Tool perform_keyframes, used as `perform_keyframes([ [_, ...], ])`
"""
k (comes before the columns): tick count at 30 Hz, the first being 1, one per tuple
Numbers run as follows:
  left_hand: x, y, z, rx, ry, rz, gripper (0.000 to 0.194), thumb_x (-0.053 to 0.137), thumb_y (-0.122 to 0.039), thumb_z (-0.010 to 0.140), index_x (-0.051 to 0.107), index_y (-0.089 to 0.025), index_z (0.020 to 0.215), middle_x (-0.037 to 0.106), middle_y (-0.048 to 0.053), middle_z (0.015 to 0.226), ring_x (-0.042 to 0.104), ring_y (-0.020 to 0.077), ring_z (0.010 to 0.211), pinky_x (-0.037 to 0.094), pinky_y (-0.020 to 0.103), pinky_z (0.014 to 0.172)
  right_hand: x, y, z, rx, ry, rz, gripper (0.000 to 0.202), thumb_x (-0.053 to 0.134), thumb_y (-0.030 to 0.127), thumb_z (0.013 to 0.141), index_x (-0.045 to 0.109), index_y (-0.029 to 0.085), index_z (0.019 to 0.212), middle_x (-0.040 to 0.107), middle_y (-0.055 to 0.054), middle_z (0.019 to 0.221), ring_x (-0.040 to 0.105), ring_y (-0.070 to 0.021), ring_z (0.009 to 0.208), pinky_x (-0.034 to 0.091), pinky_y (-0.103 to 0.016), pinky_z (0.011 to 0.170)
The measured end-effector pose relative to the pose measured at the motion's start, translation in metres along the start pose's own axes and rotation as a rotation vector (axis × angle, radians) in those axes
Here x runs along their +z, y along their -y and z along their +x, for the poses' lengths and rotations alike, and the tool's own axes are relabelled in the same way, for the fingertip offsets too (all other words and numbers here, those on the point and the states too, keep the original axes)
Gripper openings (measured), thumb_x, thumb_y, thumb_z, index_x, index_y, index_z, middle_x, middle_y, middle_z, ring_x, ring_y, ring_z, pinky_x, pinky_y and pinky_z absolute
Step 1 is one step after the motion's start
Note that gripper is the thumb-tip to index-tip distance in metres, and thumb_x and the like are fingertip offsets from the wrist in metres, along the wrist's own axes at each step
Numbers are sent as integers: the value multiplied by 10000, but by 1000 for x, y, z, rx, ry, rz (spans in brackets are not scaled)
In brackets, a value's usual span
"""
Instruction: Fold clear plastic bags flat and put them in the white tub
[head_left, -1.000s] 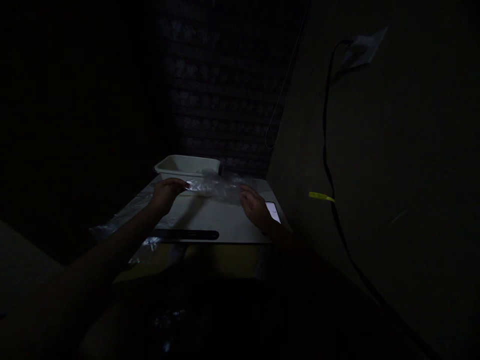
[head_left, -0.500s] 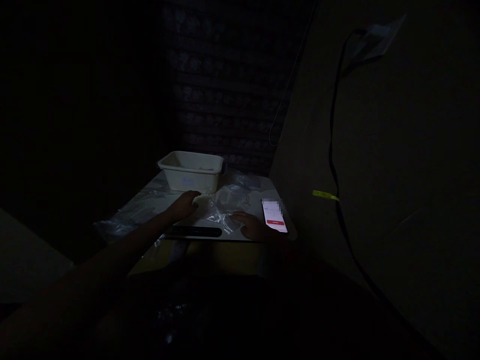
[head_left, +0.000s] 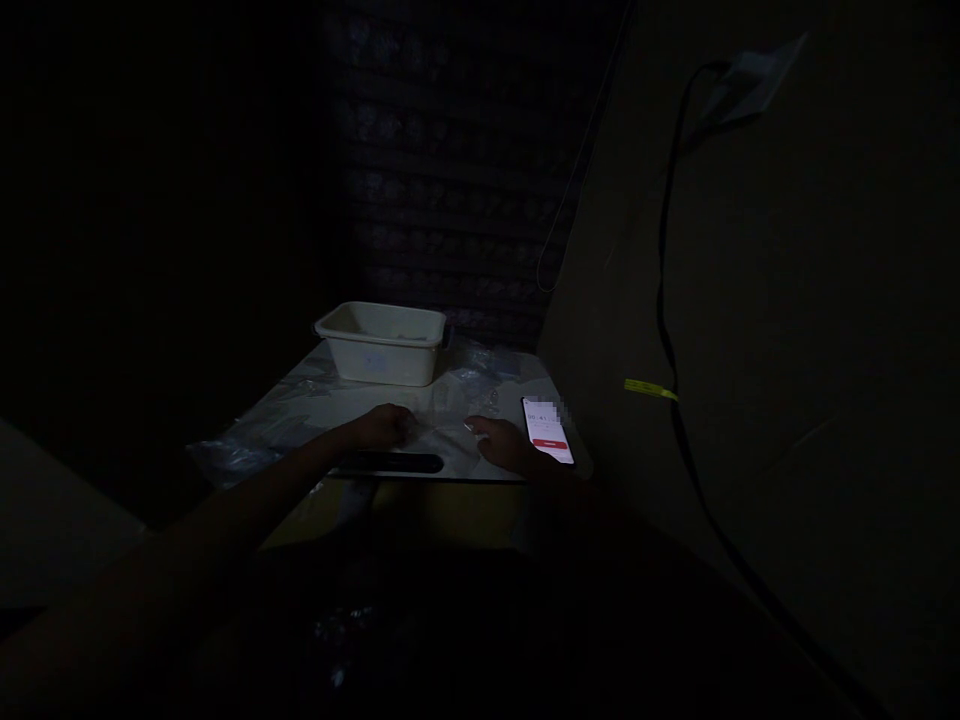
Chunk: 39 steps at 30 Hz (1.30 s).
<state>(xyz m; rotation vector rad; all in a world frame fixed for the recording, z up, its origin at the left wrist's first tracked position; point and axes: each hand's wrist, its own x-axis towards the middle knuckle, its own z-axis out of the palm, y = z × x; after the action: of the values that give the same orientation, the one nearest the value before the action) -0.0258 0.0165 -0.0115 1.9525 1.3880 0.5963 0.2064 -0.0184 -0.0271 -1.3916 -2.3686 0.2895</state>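
A clear plastic bag [head_left: 442, 432] is stretched low over the small table [head_left: 300, 415], between my two hands. My left hand [head_left: 386, 427] is closed on its left side, fingers pinched. On the other side, my right hand [head_left: 495, 440] grips the bag's right edge between thumb and fingers. Dim light hides the bag's exact outline. Just beyond my left hand stands a cream plastic tub [head_left: 386, 365] with a small label on its front; some pale contents show inside, too dark to name.
A lit phone [head_left: 547, 430] lies right of my right hand. More clear plastic [head_left: 484, 360] lies behind, and another crumpled piece [head_left: 229, 460] hangs at the left edge. A dark slot [head_left: 390, 462] runs along the front. A cable [head_left: 664, 280] with a yellow tag [head_left: 646, 388] hangs down the right wall.
My left hand has come back from near the tub toward me and closed on the plastic. My right hand has closed too. The crumpled plastic between them is now spread flatter.
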Motion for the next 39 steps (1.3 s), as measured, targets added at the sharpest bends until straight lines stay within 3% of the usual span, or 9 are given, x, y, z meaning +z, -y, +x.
perform_keyframes([
  [4, -6, -6, -11, 81, 309, -18, 142, 497, -202, 512, 613, -168, 586, 598, -12, 572, 530, 150, 571, 377, 219, 536, -12, 2, 2, 91, -64, -119, 385, 343, 168, 694, 476, 184, 1055, 582, -54, 965, 537, -174, 858, 408, -266, 724],
  [7, -10, -12, -16, 114, 409, -34, 225, 491, -173, 509, 625, -183, 690, 628, -2, 706, 548, 158, 673, 389, 225, 609, -15, 1, 3, 114, -77, -196, 356, 333, 168, 704, 513, 175, 1011, 581, -66, 963, 532, -183, 863, 403, -275, 728],
  [10, -12, -10, -14, 175, 344, 53, 289, 468, -132, 504, 614, -180, 748, 628, 13, 779, 549, 155, 730, 385, 223, 666, -13, -3, 3, 73, -51, -260, 347, 346, 144, 690, 532, 164, 983, 564, -72, 994, 507, -177, 910, 382, -272, 769],
  [15, -8, -5, -4, 163, 35, 291, 298, 376, -152, 608, 583, -121, 820, 610, 70, 842, 545, 167, 786, 387, 244, 712, -4, -8, 4, -68, 21, -334, 360, 345, 196, 720, 483, 136, 1046, 481, -76, 1118, 408, -169, 1041, 323, -298, 846],
  [17, 0, -10, -6, 180, -10, 362, 323, 342, -187, 676, 549, -92, 905, 583, 99, 921, 530, 173, 837, 382, 258, 742, 0, -7, 3, -104, 37, -361, 384, 295, 256, 763, 438, 118, 1092, 418, -88, 1181, 345, -171, 1096, 299, -325, 865],
  [21, 35, -23, -21, 362, 92, 540, 375, 318, -248, 754, 443, -68, 1059, 469, 139, 1111, 421, 187, 1018, 313, 283, 856, 9, -1, 1, -152, 74, -390, 442, 205, 342, 803, 341, 128, 1165, 323, -85, 1248, 265, -162, 1147, 238, -375, 899],
  [26, 70, -19, -36, 376, 46, 783, 520, 218, -390, 797, 219, -97, 1226, 214, 159, 1285, 144, 278, 1173, 204, 433, 897, 18, 1, -1, -182, 99, -414, 471, 165, 381, 807, 296, 138, 1189, 294, -86, 1263, 239, -160, 1160, 188, -407, 916],
  [30, 71, -14, -40, 385, 81, 859, 495, 151, -428, 800, 228, -196, 1230, 201, 117, 1298, 137, 296, 1171, 175, 476, 882, 20, -6, 2, -149, 103, -427, 482, 159, 391, 805, 282, 137, 1195, 275, -86, 1271, 223, -174, 1166, 186, -431, 908],
  [39, 65, -18, -49, 402, 136, 864, 493, 136, -442, 795, 192, -237, 1240, 172, 98, 1309, 118, 282, 1178, 140, 477, 890, 12, -30, 11, 38, 37, -491, 460, 193, 384, 804, 340, 138, 1164, 315, -112, 1246, 239, -203, 1157, 151, -478, 899],
])
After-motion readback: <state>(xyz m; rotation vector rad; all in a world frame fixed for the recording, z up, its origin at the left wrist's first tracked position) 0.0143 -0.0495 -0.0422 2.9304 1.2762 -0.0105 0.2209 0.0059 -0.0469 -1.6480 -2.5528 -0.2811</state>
